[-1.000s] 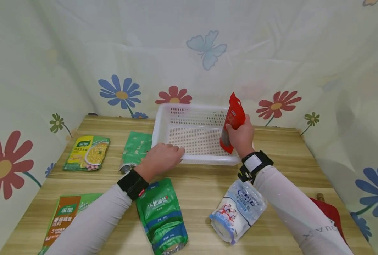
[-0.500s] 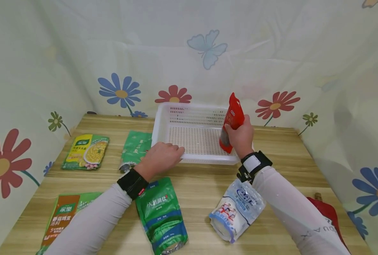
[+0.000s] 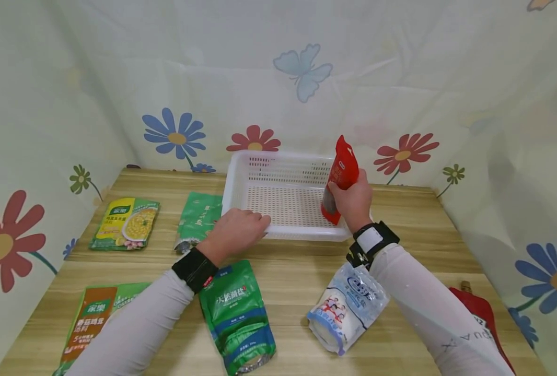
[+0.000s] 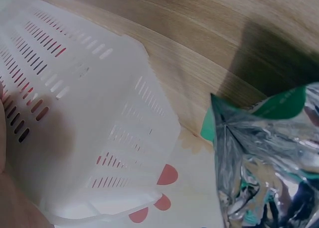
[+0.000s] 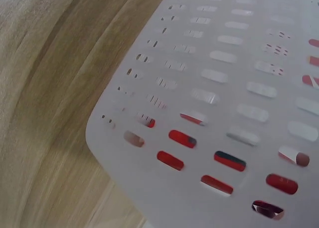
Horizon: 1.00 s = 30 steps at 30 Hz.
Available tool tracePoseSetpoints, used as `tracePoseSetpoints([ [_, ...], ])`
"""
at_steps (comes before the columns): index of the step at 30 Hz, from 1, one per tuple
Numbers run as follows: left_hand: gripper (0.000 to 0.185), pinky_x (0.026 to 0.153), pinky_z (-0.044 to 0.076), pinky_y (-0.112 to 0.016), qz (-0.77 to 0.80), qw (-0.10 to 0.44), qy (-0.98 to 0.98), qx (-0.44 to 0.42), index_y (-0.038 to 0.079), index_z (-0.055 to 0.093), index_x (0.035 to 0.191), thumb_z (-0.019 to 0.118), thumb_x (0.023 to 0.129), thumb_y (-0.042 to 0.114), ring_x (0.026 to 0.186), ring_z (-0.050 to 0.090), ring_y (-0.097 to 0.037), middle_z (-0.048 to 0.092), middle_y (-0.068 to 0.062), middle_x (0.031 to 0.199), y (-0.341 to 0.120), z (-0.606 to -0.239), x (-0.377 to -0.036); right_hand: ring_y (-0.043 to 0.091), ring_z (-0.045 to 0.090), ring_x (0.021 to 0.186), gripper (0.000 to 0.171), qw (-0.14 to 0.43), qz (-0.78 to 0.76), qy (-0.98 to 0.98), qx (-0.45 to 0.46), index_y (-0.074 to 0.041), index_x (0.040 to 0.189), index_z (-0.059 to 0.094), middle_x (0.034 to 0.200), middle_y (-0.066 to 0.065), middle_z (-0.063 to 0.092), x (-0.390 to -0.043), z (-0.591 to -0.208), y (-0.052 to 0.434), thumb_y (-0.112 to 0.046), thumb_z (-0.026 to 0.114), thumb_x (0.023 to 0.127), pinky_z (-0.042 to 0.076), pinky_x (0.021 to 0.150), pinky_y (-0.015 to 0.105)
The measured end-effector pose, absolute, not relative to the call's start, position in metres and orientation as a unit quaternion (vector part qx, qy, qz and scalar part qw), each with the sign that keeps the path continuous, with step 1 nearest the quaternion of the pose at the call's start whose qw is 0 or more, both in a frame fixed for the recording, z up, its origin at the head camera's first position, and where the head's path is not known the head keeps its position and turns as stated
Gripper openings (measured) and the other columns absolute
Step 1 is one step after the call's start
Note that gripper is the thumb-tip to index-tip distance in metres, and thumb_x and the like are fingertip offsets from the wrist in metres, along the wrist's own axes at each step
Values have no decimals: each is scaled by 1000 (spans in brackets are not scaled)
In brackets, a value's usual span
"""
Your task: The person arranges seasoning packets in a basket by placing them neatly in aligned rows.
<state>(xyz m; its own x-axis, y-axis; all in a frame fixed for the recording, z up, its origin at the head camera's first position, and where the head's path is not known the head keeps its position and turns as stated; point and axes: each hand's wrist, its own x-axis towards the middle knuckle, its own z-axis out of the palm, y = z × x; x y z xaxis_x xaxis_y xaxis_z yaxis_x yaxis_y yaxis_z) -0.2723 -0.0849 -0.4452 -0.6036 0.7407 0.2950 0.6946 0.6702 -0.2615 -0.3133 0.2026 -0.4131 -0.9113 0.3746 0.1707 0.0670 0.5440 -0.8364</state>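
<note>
Over the white slotted plastic basket (image 3: 285,201), my right hand (image 3: 354,201) gripped the red pouch (image 3: 339,177) upright; my left hand (image 3: 238,230) rested flat-fingered on its near rim.

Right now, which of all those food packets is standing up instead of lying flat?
The red packet. The right hand holds it upright inside the white basket; every other packet lies flat on the table.

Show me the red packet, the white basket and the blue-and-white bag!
red packet (image 3: 345,162): head view, its upper front.
white basket (image 3: 302,233): head view, its near rim.
blue-and-white bag (image 3: 349,308): head view, its printed middle.
</note>
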Motion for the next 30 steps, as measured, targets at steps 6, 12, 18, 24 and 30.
tracePoseSetpoints([
  [6,18,58,55,-32,57,175,-899,-398,13,62,100,67,100,31,69,68,-16,73,-2,84,-84,-443,-271,33,55,134,67,158,464,-861,-135,-13,147,40,151,9,55,-312,-413,204,-28,77,93,43,112,58],
  [12,19,59,56,-32,62,167,-901,-395,13,63,102,67,100,31,70,68,-16,74,-3,85,-84,-441,-270,33,54,135,70,148,470,-858,-145,-16,147,38,153,7,53,-310,-410,205,-31,77,92,44,111,58],
  [18,20,58,55,-31,61,178,-899,-395,13,63,101,67,100,32,69,68,-16,74,-2,84,-85,-442,-271,33,54,135,74,145,476,-856,-141,-16,150,37,154,8,52,-308,-405,206,-34,78,92,46,109,57],
  [24,20,57,54,-30,56,183,-898,-397,14,62,99,68,99,33,67,67,-15,73,-1,82,-85,-443,-272,34,54,134,73,144,488,-851,-126,-14,150,37,151,12,53,-304,-398,208,-33,77,92,49,106,57],
  [30,19,56,54,-30,59,184,-897,-398,14,62,99,67,100,33,67,66,-15,73,-1,82,-84,-444,-272,32,55,131,74,139,502,-846,-113,-16,149,38,150,10,53,-298,-390,212,-36,78,91,50,106,54],
])
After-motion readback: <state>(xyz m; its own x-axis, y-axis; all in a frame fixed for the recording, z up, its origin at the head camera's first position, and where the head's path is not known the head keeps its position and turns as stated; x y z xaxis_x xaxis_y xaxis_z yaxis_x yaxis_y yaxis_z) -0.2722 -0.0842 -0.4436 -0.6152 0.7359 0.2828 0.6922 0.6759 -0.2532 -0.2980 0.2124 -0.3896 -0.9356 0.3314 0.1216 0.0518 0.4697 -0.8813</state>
